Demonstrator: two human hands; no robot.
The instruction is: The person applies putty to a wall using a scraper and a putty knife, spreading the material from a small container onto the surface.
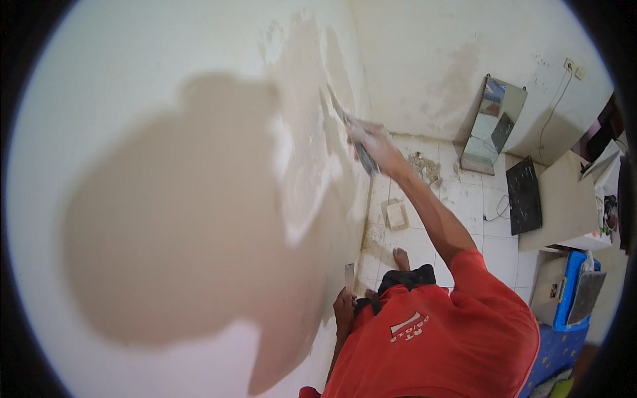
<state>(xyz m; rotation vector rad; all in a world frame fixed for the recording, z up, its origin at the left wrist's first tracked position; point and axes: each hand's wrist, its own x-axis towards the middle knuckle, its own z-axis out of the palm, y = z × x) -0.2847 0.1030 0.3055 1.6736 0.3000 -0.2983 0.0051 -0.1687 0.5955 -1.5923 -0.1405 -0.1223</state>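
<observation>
My right arm stretches out to the wall [199,199] on the left. My right hand [375,142], whitened with dust or filler, is closed around a plastering trowel [339,106]. Its long grey blade is seen nearly edge-on, at the patched grey-white area [305,126] of the wall; whether it touches cannot be told. Low beside my body, my left hand [344,308] grips a putty knife [349,274], its flat metal blade pointing up, close to the wall. The knife's handle is mostly hidden in the fingers.
On the tiled floor [461,205] lie a small light-coloured tray [397,215] and a heap of rubble [424,169]. A mirror [494,126] leans at the far wall. A black panel [524,196] rests against a cabinet [564,199] at right. A cord [554,109] hangs from a socket.
</observation>
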